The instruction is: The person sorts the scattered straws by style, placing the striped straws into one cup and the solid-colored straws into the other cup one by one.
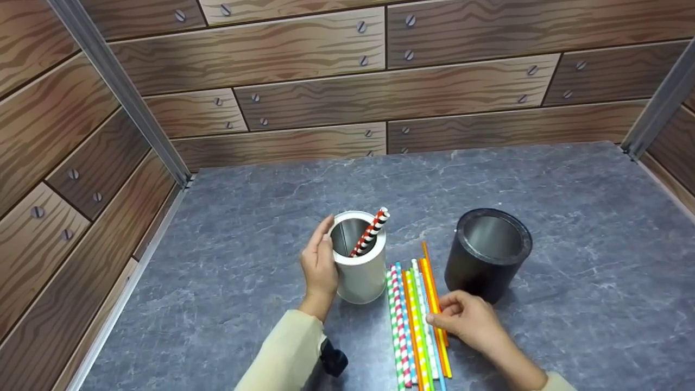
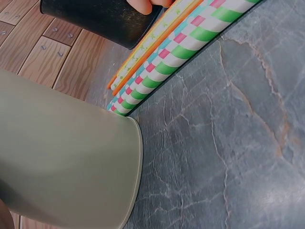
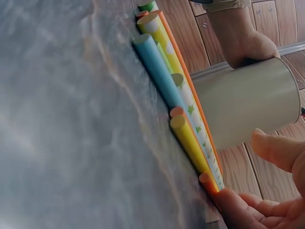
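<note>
My left hand [image 1: 319,267] holds the white cylindrical cup [image 1: 362,279] from its left side, thumb and fingers reaching up to the rim. Inside the cup lean a red-and-white and a black-and-white striped straw [image 1: 374,227]. To its right, a row of colourful paper straws [image 1: 404,326] lies on the table, some striped, some plain orange, yellow or blue. At the right edge of that row is my right hand [image 1: 471,320]. The right wrist view shows its fingers [image 3: 233,202] touching the end of an orange straw [image 3: 208,182], with the thumb [image 3: 276,150] held apart.
A black cylindrical cup [image 1: 478,277] stands upright just beyond my right hand. The grey marbled table [image 1: 239,228] is bounded by wood-patterned walls [image 1: 304,49] at the back and sides. A black wrist camera [image 1: 332,358] sits on my left sleeve.
</note>
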